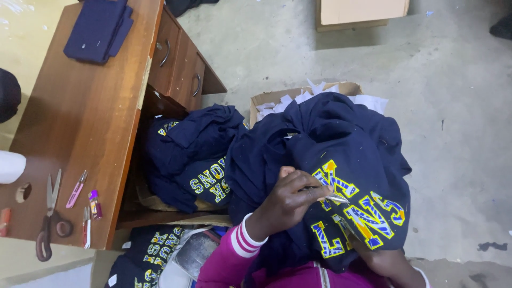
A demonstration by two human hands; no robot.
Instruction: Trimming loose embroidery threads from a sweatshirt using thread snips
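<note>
The left hand (288, 200) pinched small tweezers (328, 196) at the blue shirt's (341, 144) yellow letters (354, 213); the right hand (386, 261), at five o'clock, hid its fingers underneath.

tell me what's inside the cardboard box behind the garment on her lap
The cardboard box shows white paper scraps along its open top. The navy garment covers most of the box, so anything deeper inside is hidden.

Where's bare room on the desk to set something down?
The wide middle of the wooden desk is bare, between the folded navy cloth at the far end and the scissors, pink clippers and small tubes at the near edge. That near edge is crowded.
</note>
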